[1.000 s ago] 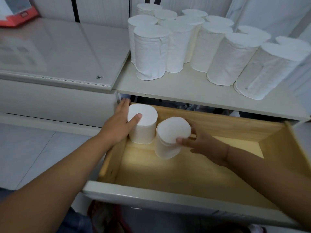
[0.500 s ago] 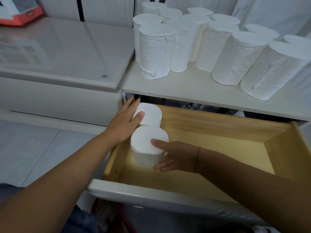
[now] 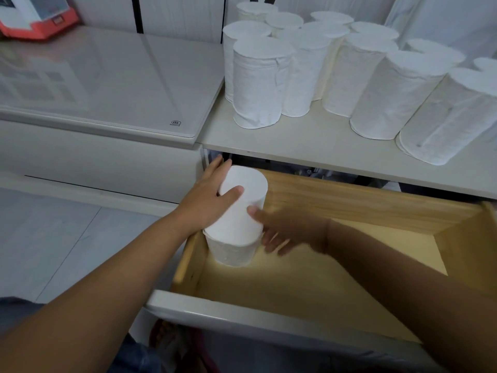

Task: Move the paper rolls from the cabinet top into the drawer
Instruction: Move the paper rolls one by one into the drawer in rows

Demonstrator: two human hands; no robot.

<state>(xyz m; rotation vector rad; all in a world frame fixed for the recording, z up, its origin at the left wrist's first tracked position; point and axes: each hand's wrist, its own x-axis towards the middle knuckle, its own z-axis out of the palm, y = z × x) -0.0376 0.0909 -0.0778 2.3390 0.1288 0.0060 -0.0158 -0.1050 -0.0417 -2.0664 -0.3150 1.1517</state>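
Note:
Two white paper rolls stand upright in the left end of the open wooden drawer. The back roll is in the rear left corner; my left hand cups its left side with the thumb on top. The front roll stands just ahead of it, against the drawer's left wall. My right hand, blurred, presses on that roll's right side, thumb at its top edge. Several more white rolls stand upright on the cabinet top above the drawer.
A glossy white cabinet adjoins on the left, with a red and white box at its far corner. The drawer's floor to the right of the two rolls is bare wood. The white drawer front is nearest me. Pale floor tiles lie at lower left.
My right hand has slid the front roll leftward from the drawer's middle to the left wall, in front of the back roll. My left hand has stayed on the back roll.

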